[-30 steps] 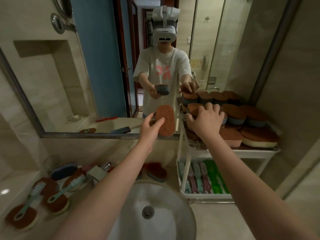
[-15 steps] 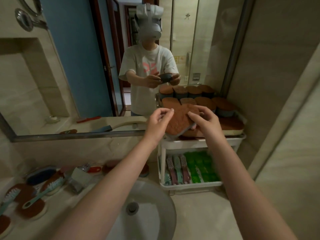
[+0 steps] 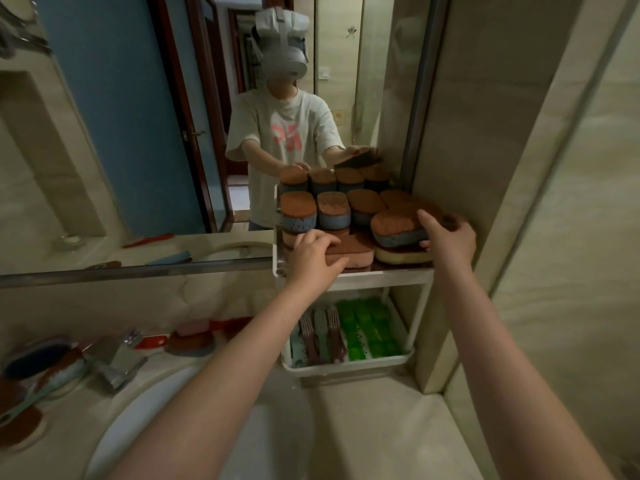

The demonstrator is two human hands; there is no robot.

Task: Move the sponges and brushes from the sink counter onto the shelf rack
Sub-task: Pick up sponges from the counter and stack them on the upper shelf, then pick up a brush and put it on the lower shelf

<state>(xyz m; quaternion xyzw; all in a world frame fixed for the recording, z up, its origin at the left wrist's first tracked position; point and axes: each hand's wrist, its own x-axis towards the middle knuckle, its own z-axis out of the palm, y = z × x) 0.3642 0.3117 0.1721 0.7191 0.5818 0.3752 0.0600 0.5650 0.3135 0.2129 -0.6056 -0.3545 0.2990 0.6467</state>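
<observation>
Moved: half a second ago both hands held one brown-topped sponge in the air before the rack; it now lies on the top shelf and the hands have parted.
Sink (image 3: 194, 427): white basin, cut off by the near edge; chrome tap (image 3: 119, 358) at its far left.
Worktop (image 3: 363, 427): pale stone; blurred sponges and a green-handled brush (image 3: 31, 398) lie at its left edge, hard to make out.
Lower shelf (image 3: 349, 362): brushes (image 3: 320, 336) side by side at left, green pads (image 3: 369, 330) at right.
Left hand (image 3: 315, 254): fingers curled down on a flat brown-and-pink sponge (image 3: 353, 252) at the near left of the top shelf; I cannot tell if they grip it.
Right hand (image 3: 446, 235): fingers spread around the right end of the blue sponge (image 3: 398, 226), which has a brown top, rests on a yellow one and sits at the near right.
Rack (image 3: 381, 275): white, top shelf crowded with brown-topped sponges in rows.
Mirror (image 3: 138, 133): reflects the person in a headset and pale shirt; the shirt's red print is not readable.
</observation>
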